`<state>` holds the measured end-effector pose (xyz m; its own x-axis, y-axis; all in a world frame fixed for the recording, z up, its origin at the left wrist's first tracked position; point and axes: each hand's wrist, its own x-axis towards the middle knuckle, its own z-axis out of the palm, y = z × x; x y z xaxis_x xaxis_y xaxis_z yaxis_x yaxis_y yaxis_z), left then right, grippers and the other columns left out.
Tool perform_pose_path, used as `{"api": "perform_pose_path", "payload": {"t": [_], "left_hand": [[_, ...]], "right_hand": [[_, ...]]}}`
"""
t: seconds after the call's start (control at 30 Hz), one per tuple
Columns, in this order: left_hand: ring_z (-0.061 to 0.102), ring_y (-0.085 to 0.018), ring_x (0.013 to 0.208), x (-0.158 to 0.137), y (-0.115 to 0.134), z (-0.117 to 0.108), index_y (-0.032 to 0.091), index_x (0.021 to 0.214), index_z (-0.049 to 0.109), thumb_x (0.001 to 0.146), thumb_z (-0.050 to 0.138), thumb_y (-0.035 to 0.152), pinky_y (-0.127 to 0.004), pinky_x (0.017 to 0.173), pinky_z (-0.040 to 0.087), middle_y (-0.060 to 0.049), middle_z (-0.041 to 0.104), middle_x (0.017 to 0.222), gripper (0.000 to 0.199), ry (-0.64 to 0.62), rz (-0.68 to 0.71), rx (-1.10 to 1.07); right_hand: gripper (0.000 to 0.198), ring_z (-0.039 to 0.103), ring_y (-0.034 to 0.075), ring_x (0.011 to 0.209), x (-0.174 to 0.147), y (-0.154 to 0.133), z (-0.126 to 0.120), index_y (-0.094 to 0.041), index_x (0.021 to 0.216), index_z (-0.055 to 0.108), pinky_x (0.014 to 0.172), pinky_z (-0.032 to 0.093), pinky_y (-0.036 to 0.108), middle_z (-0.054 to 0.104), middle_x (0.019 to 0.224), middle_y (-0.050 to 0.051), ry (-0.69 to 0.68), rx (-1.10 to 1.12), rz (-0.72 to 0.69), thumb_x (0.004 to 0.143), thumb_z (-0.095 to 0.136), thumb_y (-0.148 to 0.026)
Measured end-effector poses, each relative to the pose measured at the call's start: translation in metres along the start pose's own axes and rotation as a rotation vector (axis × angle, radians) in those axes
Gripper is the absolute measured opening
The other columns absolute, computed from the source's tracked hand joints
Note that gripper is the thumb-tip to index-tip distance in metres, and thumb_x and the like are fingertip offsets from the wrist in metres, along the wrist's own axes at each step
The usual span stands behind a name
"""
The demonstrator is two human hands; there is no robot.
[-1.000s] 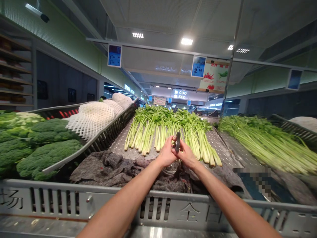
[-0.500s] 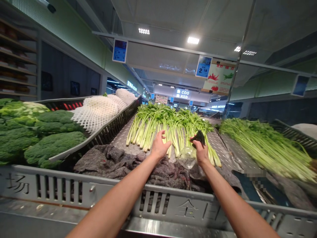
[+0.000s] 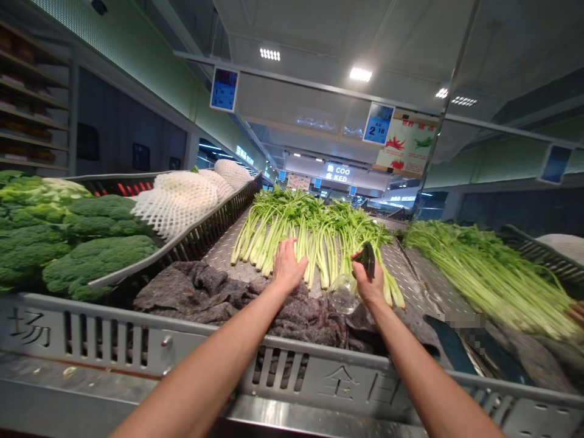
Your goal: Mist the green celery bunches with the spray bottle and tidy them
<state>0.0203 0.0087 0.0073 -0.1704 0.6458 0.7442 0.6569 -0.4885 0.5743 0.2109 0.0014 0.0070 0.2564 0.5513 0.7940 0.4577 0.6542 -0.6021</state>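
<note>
From here I see both arms stretched fwd. L hand [image 3: 288, 267]: thumb spread from the fingers, nr celery [image 3: 328, 234]; can't tell if touching. R hand's [image 3: 370, 280] fingers wrap a spray btl's [image 3: 344, 299] black head, clear body just L of them, contents unclear. Below the fingers, grey bin [image 3: 314, 383] holds dark cloth [image 3: 187, 295]; broccoli [image 3: 100, 255]'s well L.
</note>
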Motion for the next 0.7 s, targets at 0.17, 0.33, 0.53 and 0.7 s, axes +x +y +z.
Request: {"api": "perform_pose_path", "payload": {"t": [0.17, 0.33, 0.53, 0.7], "left_hand": [[0.04, -0.025, 0.111, -0.002, 0.001, 0.001, 0.015, 0.111, 0.041, 0.068, 0.046, 0.024, -0.04, 0.093, 0.032, -0.011, 0.046, 0.115, 0.044, -0.002, 0.008, 0.027], [0.041, -0.026, 0.109, -0.005, 0.002, 0.004, 0.015, 0.11, 0.042, 0.069, 0.046, 0.024, -0.04, 0.092, 0.032, -0.011, 0.046, 0.114, 0.043, -0.009, 0.028, 0.044], [0.04, -0.027, 0.109, -0.007, 0.004, 0.001, 0.016, 0.111, 0.042, 0.07, 0.045, 0.025, -0.042, 0.091, 0.032, -0.011, 0.046, 0.115, 0.042, -0.022, 0.012, 0.052], [0.04, -0.027, 0.109, -0.007, 0.004, 0.0, 0.015, 0.111, 0.042, 0.07, 0.044, 0.024, -0.043, 0.09, 0.032, -0.012, 0.046, 0.116, 0.043, -0.024, 0.005, 0.06]], "right_hand": [[0.03, 0.055, 0.016, 0.074, 0.0, -0.002, -0.003, -0.016, 0.087, 0.058, 0.069, 0.042, 0.028, 0.06, 0.084, 0.003, -0.02, -0.013, 0.031, 0.064, 0.048, -0.032], [0.024, 0.055, 0.017, 0.072, 0.0, -0.009, -0.005, -0.017, 0.077, 0.059, 0.069, 0.042, 0.028, 0.06, 0.075, 0.003, 0.013, -0.121, 0.053, 0.062, 0.046, -0.03], [0.032, 0.055, 0.018, 0.075, 0.002, -0.003, -0.008, -0.017, 0.088, 0.057, 0.07, 0.041, 0.029, 0.06, 0.084, 0.003, 0.152, -0.194, 0.082, 0.062, 0.046, -0.032], [0.03, 0.055, 0.018, 0.074, 0.01, 0.019, -0.016, -0.018, 0.086, 0.059, 0.067, 0.041, 0.028, 0.061, 0.082, 0.003, 0.219, -0.198, 0.175, 0.064, 0.046, -0.036]]}}
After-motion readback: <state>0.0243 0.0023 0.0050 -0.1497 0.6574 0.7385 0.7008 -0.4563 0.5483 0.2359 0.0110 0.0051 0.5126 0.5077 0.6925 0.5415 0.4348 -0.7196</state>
